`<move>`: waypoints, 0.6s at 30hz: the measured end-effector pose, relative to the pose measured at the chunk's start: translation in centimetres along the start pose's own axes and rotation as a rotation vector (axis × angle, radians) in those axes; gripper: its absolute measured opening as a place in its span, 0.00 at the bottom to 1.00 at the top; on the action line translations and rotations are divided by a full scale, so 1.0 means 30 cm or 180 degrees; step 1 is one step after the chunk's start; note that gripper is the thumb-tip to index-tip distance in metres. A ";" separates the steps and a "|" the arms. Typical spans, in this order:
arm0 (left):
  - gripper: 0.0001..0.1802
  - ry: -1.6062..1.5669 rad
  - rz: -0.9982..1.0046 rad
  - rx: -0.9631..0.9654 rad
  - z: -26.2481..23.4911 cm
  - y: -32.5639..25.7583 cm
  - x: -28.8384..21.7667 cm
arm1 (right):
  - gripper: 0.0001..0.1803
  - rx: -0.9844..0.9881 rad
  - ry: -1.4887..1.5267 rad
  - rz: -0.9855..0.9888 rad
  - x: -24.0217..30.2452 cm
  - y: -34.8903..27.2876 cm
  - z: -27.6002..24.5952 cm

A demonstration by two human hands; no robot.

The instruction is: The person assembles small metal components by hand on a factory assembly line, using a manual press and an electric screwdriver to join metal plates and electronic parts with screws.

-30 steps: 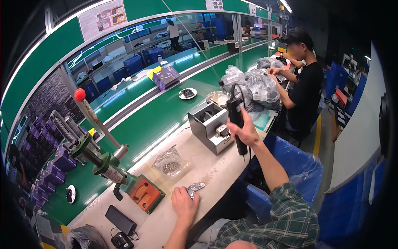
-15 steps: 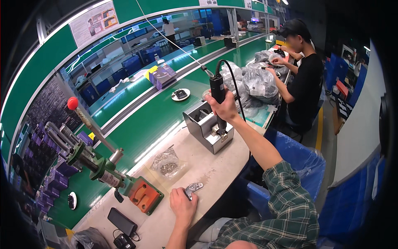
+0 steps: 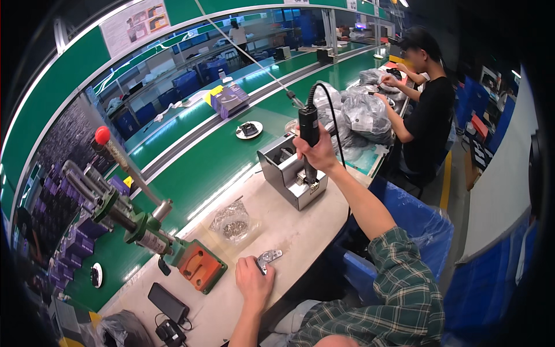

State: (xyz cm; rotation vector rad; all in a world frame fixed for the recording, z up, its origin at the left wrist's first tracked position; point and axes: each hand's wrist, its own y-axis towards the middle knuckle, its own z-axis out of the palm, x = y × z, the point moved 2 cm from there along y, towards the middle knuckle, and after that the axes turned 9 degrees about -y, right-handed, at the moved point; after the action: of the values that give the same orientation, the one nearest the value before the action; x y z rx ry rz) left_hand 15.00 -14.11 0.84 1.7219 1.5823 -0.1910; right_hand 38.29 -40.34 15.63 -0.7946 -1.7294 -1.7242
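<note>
Right hand (image 3: 315,153) grip clenched round black electric screwdriver (image 3: 308,124), long axis upright, tip down over grey metal box (image 3: 289,173); left hand (image 3: 253,281) pins small metal part (image 3: 268,257) on desk (image 3: 289,231); clear bag (image 3: 231,220) beside; white poster (image 3: 136,23) upper left

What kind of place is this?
Most likely a factory assembly line: a long green conveyor belt, a hanging electric screwdriver in the right hand, and a co-worker sorting bagged parts.
</note>
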 end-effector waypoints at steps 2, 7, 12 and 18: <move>0.19 -0.0076 -0.0097 0.0012 -0.002 -0.004 0.000 | 0.23 0.0099 0.0135 0.0039 0.027 -0.030 -0.012; 0.25 -0.0538 -0.0170 -0.0193 -0.042 -0.028 0.000 | 0.27 0.0375 0.0140 0.0779 0.096 -0.087 -0.026; 0.23 -0.0504 0.0588 0.0312 -0.109 -0.083 0.016 | 0.24 0.0150 0.1373 0.0546 0.219 -0.154 0.112; 0.23 -0.0424 0.0442 0.0248 -0.079 -0.076 0.049 | 0.26 0.0937 0.1736 0.0242 0.226 -0.294 0.447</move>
State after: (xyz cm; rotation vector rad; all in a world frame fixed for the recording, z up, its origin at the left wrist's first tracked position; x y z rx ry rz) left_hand 12.38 -11.67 0.65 1.8324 1.3699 -0.2952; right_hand 27.43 -26.73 14.69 -0.2236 -1.4957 -1.4169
